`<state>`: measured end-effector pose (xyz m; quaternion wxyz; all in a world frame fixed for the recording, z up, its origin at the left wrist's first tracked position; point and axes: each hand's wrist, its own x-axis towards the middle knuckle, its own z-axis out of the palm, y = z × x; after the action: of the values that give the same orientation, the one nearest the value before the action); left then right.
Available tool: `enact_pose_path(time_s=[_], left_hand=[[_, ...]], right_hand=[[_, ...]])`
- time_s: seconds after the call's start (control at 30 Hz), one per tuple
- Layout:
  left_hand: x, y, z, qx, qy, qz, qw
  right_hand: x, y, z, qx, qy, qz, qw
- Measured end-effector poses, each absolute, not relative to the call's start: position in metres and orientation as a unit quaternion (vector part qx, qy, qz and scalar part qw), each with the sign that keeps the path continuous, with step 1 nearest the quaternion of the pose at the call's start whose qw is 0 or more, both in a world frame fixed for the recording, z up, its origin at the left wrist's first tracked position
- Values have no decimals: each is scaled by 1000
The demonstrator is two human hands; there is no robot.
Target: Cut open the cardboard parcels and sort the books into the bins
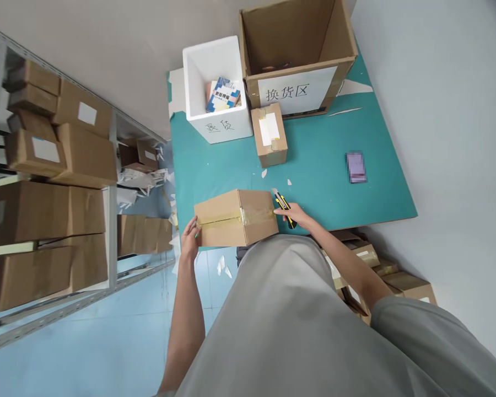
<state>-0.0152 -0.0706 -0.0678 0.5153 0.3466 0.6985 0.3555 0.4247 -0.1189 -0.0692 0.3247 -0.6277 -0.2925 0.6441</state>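
A taped cardboard box lies at the near edge of the green table, with clear tape along its seam and over its right end. My left hand grips the box's left end, fingers curled against the cardboard. In my right hand is a black and yellow utility knife, its blade end pointing away from me, up and to the left. The right index finger reaches to the box's right end and appears to touch it. The box's underside is hidden.
On the green table stand a smaller taped box, a white foam bin holding books, and a large open carton. A blurred phone-like object lies right. Shelves with boxes stand left; more boxes sit below right.
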Motion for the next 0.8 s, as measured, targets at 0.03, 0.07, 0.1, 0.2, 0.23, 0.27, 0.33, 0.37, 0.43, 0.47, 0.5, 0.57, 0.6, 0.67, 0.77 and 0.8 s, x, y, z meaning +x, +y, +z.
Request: enact_pose_path(time_s=[0.03, 0.07, 0.1, 0.2, 0.23, 0.27, 0.33, 0.37, 0.43, 0.47, 0.5, 0.57, 0.6, 0.67, 0.77, 0.8], left_hand=[[-16, -72, -68, 368, 705, 356, 491], [-15, -72, -69, 389, 708, 355, 471], [-12, -73, -71, 406, 706, 353, 461], [14, -70, -83, 412, 692, 345, 482], [29, -69, -90, 404, 687, 342, 498], [46, -67, -98, 397, 680, 339, 515], [86, -66, -114, 388, 660, 332, 552], [107, -67, -122, 382, 648, 326, 573], [147, -72, -135, 367, 628, 293, 620], [164, -75, -139, 366, 617, 272, 641], [177, -79, -141, 373, 606, 255, 655], [194, -84, -137, 406, 583, 263, 653], [198, -85, -130, 427, 573, 288, 638], [198, -81, -108, 458, 549, 353, 604], [189, -63, -59, 486, 492, 440, 573], [186, -56, -42, 495, 477, 459, 563]], right_hand=[[419, -117, -66, -622, -295, 646, 330], [416, -116, -61, -620, -298, 644, 335], [414, -114, -56, -624, -300, 636, 341], [425, -110, -36, -653, -306, 586, 371], [434, -109, -27, -663, -312, 561, 384], [445, -108, -18, -674, -322, 535, 395], [472, -107, 2, -697, -351, 480, 401], [486, -107, 13, -709, -370, 453, 395], [511, -109, 32, -736, -412, 395, 363], [520, -110, 40, -751, -432, 365, 341], [527, -112, 46, -766, -448, 335, 317], [532, -114, 54, -788, -473, 284, 271], [530, -115, 56, -795, -484, 264, 253], [520, -115, 56, -802, -504, 228, 225], [498, -114, 53, -804, -530, 189, 194], [492, -112, 52, -803, -538, 181, 184]])
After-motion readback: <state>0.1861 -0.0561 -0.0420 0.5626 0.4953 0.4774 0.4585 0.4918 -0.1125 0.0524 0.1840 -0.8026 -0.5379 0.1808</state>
